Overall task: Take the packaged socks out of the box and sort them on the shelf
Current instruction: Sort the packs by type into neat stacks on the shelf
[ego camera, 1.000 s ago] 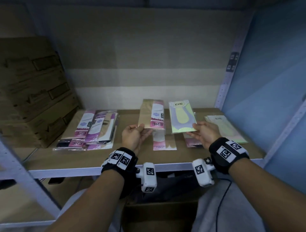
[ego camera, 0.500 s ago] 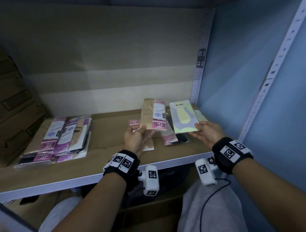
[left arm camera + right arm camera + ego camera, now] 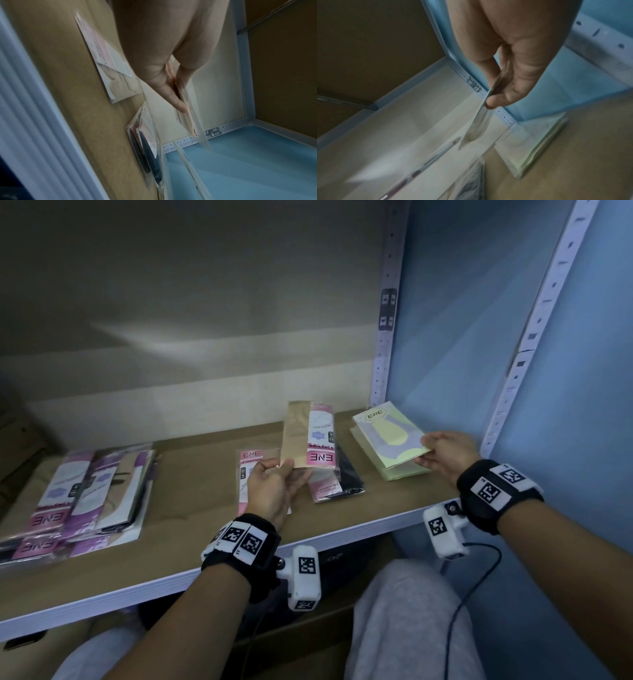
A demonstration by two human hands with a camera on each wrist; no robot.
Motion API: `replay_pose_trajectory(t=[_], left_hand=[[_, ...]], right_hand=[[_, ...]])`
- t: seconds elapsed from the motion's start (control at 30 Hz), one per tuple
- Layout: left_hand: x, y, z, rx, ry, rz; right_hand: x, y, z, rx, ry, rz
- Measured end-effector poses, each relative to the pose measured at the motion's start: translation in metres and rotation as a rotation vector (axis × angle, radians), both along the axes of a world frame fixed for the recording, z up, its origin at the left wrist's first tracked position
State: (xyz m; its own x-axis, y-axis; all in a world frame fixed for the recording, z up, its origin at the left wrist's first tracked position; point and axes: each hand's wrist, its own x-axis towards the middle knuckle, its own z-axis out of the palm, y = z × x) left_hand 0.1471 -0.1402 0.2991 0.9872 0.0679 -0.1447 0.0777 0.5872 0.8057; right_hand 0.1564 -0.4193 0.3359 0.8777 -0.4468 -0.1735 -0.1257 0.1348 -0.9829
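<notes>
My left hand (image 3: pixel 274 484) pinches the lower edge of a tan and pink sock pack (image 3: pixel 306 436) and holds it upright above the shelf (image 3: pixel 191 508); the same pack (image 3: pixel 187 115) shows edge-on in the left wrist view. My right hand (image 3: pixel 442 453) pinches a green and lilac sock pack (image 3: pixel 390 436) by its near corner, just over a small stack of green packs (image 3: pixel 400 470) at the shelf's right end. In the right wrist view that pack (image 3: pixel 481 117) hangs edge-on from my fingers, with the green stack (image 3: pixel 534 147) below it.
A pile of pink and purple packs (image 3: pixel 85 501) lies on the shelf's left. A pink pack (image 3: pixel 248 470) and a dark pack (image 3: pixel 342 481) lie under my left hand. White perforated uprights (image 3: pixel 385 337) and a blue side wall (image 3: pixel 462 320) bound the right end.
My right hand has carried the green pack rightward and down over the green stack. The left hand still holds the tan pack upright. The head view has swung right.
</notes>
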Motion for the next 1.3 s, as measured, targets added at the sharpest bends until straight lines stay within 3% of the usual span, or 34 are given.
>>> replay_pose_trajectory(t=[0.4, 0.53, 0.83, 1.03, 1.3], left_hand=[[0.004, 0.003, -0.008, 0.022, 0.022, 0.011], [0.006, 0.01, -0.008, 0.009, 0.019, 0.035], [0.007, 0.014, -0.011, 0.003, 0.019, 0.041], [0.005, 0.015, -0.007, -0.022, 0.004, 0.026], [-0.007, 0.015, 0.002, -0.066, -0.03, -0.021]], right_hand=[[0.042, -0.025, -0.034, -0.243, 0.106, -0.087], [0.05, -0.029, -0.045, -0.469, 0.177, -0.084], [0.047, -0.029, -0.046, -0.729, 0.221, -0.049], [0.039, -0.009, -0.034, -0.719, 0.147, -0.009], [0.01, 0.085, -0.01, -0.484, 0.02, 0.41]])
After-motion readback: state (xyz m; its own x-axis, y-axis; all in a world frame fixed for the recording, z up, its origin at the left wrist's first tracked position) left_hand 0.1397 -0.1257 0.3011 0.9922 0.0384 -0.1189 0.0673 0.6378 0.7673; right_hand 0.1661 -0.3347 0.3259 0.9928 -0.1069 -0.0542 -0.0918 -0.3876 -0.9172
